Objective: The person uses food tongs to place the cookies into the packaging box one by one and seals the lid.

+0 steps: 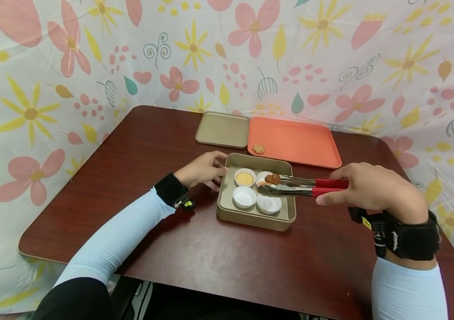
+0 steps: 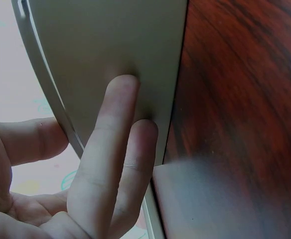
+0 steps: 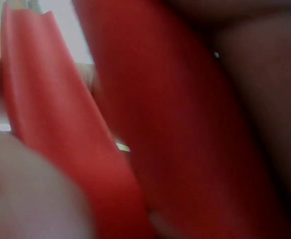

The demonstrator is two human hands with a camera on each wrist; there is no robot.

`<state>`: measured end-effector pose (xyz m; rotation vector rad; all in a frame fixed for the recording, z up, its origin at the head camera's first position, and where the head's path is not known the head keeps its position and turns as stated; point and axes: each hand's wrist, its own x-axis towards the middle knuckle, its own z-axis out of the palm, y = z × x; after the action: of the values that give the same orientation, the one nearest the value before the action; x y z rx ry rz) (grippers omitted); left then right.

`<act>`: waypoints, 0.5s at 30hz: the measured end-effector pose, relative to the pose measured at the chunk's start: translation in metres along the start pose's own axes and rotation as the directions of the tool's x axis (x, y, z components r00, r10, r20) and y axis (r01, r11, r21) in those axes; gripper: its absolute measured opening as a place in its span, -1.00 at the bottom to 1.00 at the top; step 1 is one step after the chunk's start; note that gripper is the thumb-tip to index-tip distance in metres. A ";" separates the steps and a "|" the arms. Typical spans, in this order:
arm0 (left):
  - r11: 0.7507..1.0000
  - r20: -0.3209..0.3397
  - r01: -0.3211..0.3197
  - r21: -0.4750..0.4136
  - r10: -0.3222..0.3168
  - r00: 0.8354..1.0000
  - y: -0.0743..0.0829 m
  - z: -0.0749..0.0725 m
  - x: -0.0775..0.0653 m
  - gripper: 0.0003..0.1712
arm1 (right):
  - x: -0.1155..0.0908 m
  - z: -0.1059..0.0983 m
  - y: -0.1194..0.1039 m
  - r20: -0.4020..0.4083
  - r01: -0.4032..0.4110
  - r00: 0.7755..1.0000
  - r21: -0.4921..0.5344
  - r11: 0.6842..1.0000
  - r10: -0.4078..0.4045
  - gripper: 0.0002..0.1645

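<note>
My right hand [image 1: 379, 184] grips the red-handled metal tongs [image 1: 332, 183], whose handles fill the right wrist view. Between the tong tips is a small brown piece [image 1: 273, 179], over the back right paper cup [image 1: 262, 176]. The gold rectangular tin [image 1: 256, 218] holds several white paper cups; a round yellow biscuit [image 1: 244, 178] lies in the back left one. The front left cup [image 1: 244, 198] and front right cup [image 1: 269, 204] show bare insides. At the tin's left side is my left hand [image 1: 201, 171], two extended fingers [image 2: 103, 134] pressing its outer wall, thumb at the rim.
Behind the tin, an orange tray [image 1: 296, 140] carries a round brown cookie [image 1: 258, 149] at its near left corner. A flat gold lid [image 1: 223, 129] lies left of that tray. The dark wooden table [image 1: 163, 258] ends at a flower-patterned curtain [image 1: 211, 58].
</note>
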<state>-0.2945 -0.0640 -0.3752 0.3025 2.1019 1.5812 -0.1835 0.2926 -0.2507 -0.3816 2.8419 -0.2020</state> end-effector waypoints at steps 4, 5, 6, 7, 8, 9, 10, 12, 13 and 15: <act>1.000 0.000 0.000 0.005 0.000 1.000 0.000 0.000 0.000 -0.36 | 0.002 0.001 -0.001 0.042 -0.011 0.999 0.027 1.000 0.010 -0.15; 1.000 0.001 -0.001 0.006 0.001 1.000 0.001 0.000 0.000 -0.36 | 0.002 0.001 -0.001 0.055 -0.015 0.998 0.038 0.999 0.013 -0.17; 1.000 0.002 -0.002 0.006 0.002 1.000 0.001 0.000 0.000 -0.36 | 0.003 0.002 -0.001 0.063 -0.018 0.998 0.047 0.999 0.015 -0.19; 1.000 0.002 -0.003 0.006 0.003 1.000 0.001 0.000 0.000 -0.36 | 0.003 0.002 -0.001 0.068 -0.018 0.998 0.049 0.999 0.015 -0.20; 1.000 0.002 -0.004 0.006 0.004 1.000 0.001 -0.001 0.000 -0.36 | 0.004 0.002 -0.001 0.071 -0.017 0.997 0.052 0.998 0.013 -0.21; 1.000 0.001 -0.005 0.005 0.005 1.000 0.001 -0.001 0.000 -0.36 | 0.004 0.002 0.000 0.073 -0.011 0.997 0.053 0.999 0.007 -0.20; 1.000 0.000 -0.006 0.004 0.006 1.000 0.001 -0.001 0.000 -0.37 | 0.005 0.002 0.000 0.070 -0.009 0.998 0.051 0.999 0.006 -0.18; 1.000 -0.002 -0.006 0.003 0.006 1.000 0.001 -0.001 0.000 -0.37 | 0.005 0.002 0.000 0.070 -0.009 0.998 0.050 0.999 0.005 -0.14; 1.000 -0.003 -0.004 0.003 0.004 1.000 0.000 -0.001 0.000 -0.37 | 0.006 0.003 0.000 0.069 -0.006 0.998 0.045 0.999 0.003 -0.13; 1.000 -0.002 0.001 0.001 -0.001 1.000 0.000 0.000 0.001 -0.37 | 0.007 0.004 0.001 0.076 -0.001 0.997 0.044 0.999 -0.003 -0.09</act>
<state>-0.2951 -0.0642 -0.3756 0.3005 2.1044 1.5805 -0.1888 0.2913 -0.2563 -0.3735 2.7573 -0.2437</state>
